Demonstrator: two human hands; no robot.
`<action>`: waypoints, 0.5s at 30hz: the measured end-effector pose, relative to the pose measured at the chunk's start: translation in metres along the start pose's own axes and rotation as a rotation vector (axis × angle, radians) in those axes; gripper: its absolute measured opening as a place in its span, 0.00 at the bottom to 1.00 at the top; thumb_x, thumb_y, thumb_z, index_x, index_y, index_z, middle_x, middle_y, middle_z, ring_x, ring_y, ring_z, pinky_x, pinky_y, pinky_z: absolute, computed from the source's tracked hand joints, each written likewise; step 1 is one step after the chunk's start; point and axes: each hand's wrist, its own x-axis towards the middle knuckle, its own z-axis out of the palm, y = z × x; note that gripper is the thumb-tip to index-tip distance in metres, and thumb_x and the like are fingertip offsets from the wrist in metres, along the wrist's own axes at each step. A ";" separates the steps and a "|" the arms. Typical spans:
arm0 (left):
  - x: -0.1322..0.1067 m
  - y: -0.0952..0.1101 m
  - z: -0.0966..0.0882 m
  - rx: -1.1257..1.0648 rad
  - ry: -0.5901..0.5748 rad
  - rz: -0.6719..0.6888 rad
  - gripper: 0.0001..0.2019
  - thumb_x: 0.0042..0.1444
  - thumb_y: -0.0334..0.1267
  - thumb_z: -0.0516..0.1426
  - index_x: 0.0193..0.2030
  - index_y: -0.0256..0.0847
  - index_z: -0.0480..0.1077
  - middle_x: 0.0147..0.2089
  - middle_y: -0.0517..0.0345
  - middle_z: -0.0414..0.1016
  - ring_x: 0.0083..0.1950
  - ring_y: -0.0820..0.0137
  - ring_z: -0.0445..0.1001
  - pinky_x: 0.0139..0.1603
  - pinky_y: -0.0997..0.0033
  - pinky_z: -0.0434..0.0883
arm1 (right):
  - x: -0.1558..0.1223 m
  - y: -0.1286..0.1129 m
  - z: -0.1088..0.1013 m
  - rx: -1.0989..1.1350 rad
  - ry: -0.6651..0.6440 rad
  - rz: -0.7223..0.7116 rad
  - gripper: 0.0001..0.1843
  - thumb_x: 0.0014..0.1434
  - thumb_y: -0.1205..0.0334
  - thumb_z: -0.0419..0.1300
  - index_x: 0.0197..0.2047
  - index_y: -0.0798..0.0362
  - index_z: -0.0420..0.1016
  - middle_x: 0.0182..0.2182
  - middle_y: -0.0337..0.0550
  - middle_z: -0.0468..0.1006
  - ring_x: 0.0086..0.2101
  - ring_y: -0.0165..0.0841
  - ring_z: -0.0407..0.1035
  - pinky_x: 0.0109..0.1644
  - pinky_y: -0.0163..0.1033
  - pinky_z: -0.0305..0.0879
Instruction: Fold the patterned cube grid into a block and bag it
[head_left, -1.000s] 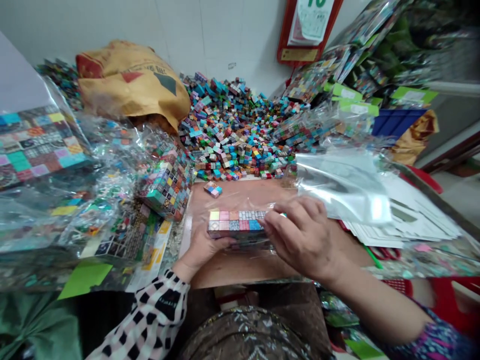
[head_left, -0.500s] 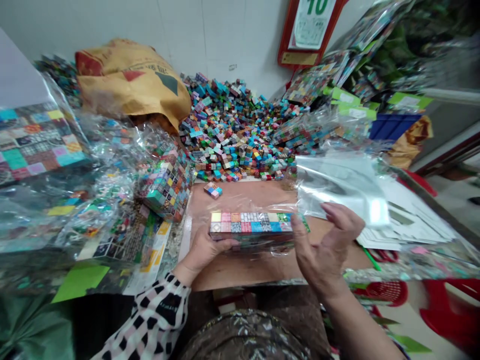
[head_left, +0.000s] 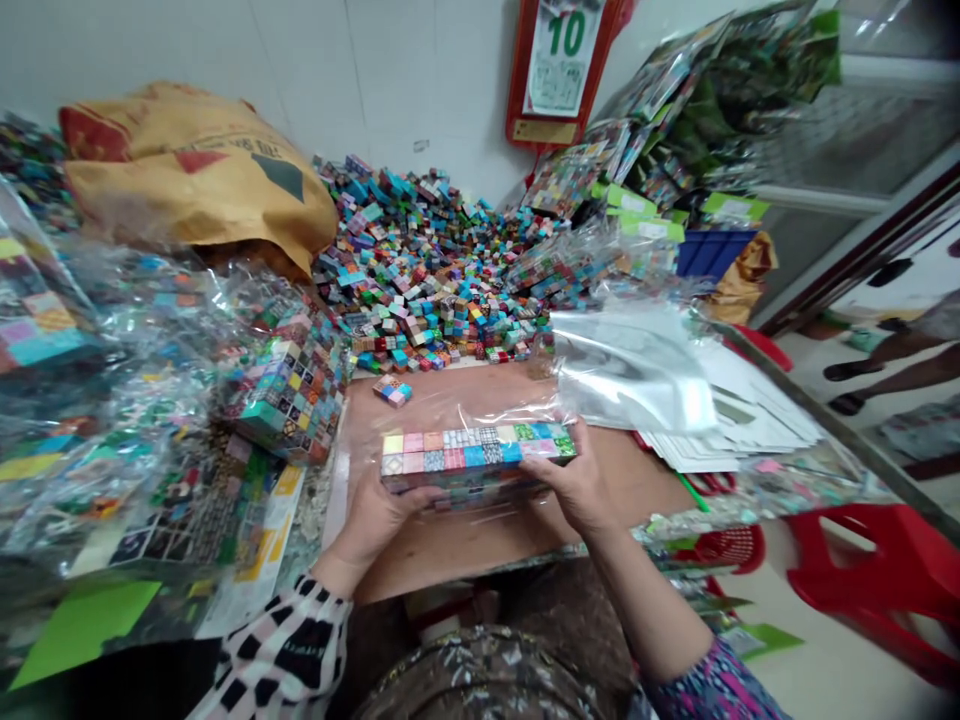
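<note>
Blocks (head_left: pixel 465 455) in a long, wrapped bar sat between your two hands, at the near middle of the table, above a brown board (head_left: pixel 645 480). Your left hand (head_left: pixel 375 525) cupped the bar's left end, its thumb stretched rightward along the near side; its other fingers were mostly hidden by the bar. Your left forearm slanted in from the near left, in a checked sleeve (head_left: pixel 289 645). Your right hand (head_left: pixel 577 490) gripped the right end, half curled, the thumb laid leftward over the near edge and the fingers passing behind, partly out of sight. Your right forearm, bare to a patterned cuff (head_left: pixel 712 680), came up from the near right. Both hands were thus closed only as far as the bar allowed. Clear film (head_left: pixel 480 412) stuck out past its far side. Just beyond, on the left, lay a small block piece (head_left: pixel 392 391), and a heap of blocks (head_left: pixel 442 270) filled the far middle. Clear bags (head_left: pixel 637 370) lay right of the bar, over white cards (head_left: pixel 754 400).
</note>
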 end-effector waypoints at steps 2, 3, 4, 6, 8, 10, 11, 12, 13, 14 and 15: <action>0.000 0.003 0.002 0.023 0.026 0.046 0.34 0.34 0.46 0.73 0.49 0.37 0.72 0.45 0.46 0.83 0.47 0.53 0.82 0.52 0.51 0.79 | -0.001 -0.001 0.003 0.063 -0.006 0.005 0.42 0.36 0.51 0.76 0.53 0.45 0.63 0.46 0.44 0.77 0.45 0.43 0.74 0.52 0.49 0.71; 0.000 0.006 0.002 0.038 0.033 0.072 0.32 0.35 0.48 0.73 0.47 0.38 0.73 0.45 0.47 0.83 0.48 0.52 0.81 0.52 0.51 0.78 | -0.001 0.000 0.003 0.083 -0.009 -0.003 0.42 0.36 0.52 0.77 0.52 0.45 0.63 0.45 0.43 0.77 0.44 0.43 0.74 0.52 0.48 0.71; 0.000 0.009 0.003 0.057 0.030 0.097 0.29 0.36 0.51 0.72 0.45 0.39 0.74 0.45 0.47 0.83 0.48 0.52 0.81 0.53 0.51 0.78 | -0.001 0.003 0.004 0.092 -0.009 -0.014 0.41 0.36 0.53 0.77 0.52 0.45 0.64 0.45 0.43 0.77 0.44 0.42 0.74 0.51 0.47 0.71; -0.001 0.018 0.005 0.110 -0.004 0.145 0.25 0.40 0.55 0.70 0.40 0.40 0.76 0.46 0.46 0.83 0.50 0.51 0.80 0.55 0.52 0.76 | 0.000 0.011 0.005 0.086 0.012 -0.049 0.38 0.38 0.53 0.77 0.50 0.46 0.65 0.42 0.43 0.77 0.42 0.41 0.74 0.50 0.46 0.71; -0.002 0.028 0.007 0.173 -0.038 0.173 0.25 0.41 0.59 0.68 0.37 0.40 0.78 0.46 0.45 0.83 0.52 0.50 0.79 0.58 0.53 0.75 | 0.001 0.021 0.004 0.064 0.042 -0.085 0.35 0.40 0.52 0.76 0.48 0.48 0.65 0.41 0.43 0.77 0.40 0.40 0.74 0.48 0.45 0.72; -0.003 0.036 0.008 0.215 -0.041 0.180 0.27 0.41 0.64 0.67 0.36 0.41 0.79 0.45 0.45 0.83 0.53 0.49 0.79 0.58 0.54 0.75 | 0.002 0.030 0.003 0.044 0.050 -0.117 0.35 0.40 0.52 0.76 0.48 0.48 0.65 0.41 0.43 0.78 0.39 0.40 0.74 0.47 0.45 0.72; -0.003 0.038 0.009 0.235 -0.039 0.179 0.29 0.40 0.66 0.66 0.36 0.41 0.79 0.45 0.45 0.83 0.53 0.49 0.79 0.58 0.54 0.75 | 0.002 0.034 0.003 0.038 0.047 -0.132 0.35 0.39 0.51 0.76 0.48 0.48 0.65 0.41 0.43 0.78 0.40 0.40 0.74 0.47 0.45 0.72; -0.004 0.040 0.009 0.261 -0.032 0.179 0.30 0.40 0.68 0.65 0.35 0.41 0.80 0.45 0.45 0.83 0.53 0.48 0.78 0.58 0.53 0.74 | 0.003 0.037 0.002 0.033 0.041 -0.143 0.36 0.39 0.51 0.77 0.48 0.48 0.66 0.41 0.43 0.78 0.40 0.40 0.74 0.47 0.45 0.72; -0.004 0.040 0.010 0.294 -0.021 0.182 0.31 0.41 0.69 0.64 0.35 0.41 0.80 0.44 0.45 0.83 0.54 0.48 0.78 0.60 0.53 0.73 | 0.003 0.040 0.002 0.031 0.042 -0.154 0.36 0.39 0.51 0.77 0.49 0.48 0.66 0.41 0.43 0.78 0.40 0.40 0.74 0.47 0.45 0.72; -0.005 0.041 0.010 0.329 -0.004 0.184 0.31 0.41 0.70 0.63 0.35 0.41 0.80 0.44 0.46 0.83 0.56 0.48 0.76 0.63 0.52 0.70 | 0.003 0.042 0.002 0.028 0.047 -0.164 0.36 0.39 0.50 0.77 0.49 0.48 0.66 0.41 0.43 0.79 0.40 0.40 0.74 0.47 0.45 0.72; -0.005 0.040 0.011 0.360 0.016 0.184 0.31 0.40 0.70 0.63 0.35 0.42 0.80 0.44 0.46 0.83 0.58 0.47 0.75 0.66 0.51 0.67 | 0.004 0.045 0.002 0.023 0.057 -0.172 0.37 0.39 0.50 0.77 0.49 0.48 0.66 0.40 0.42 0.79 0.40 0.40 0.74 0.47 0.45 0.72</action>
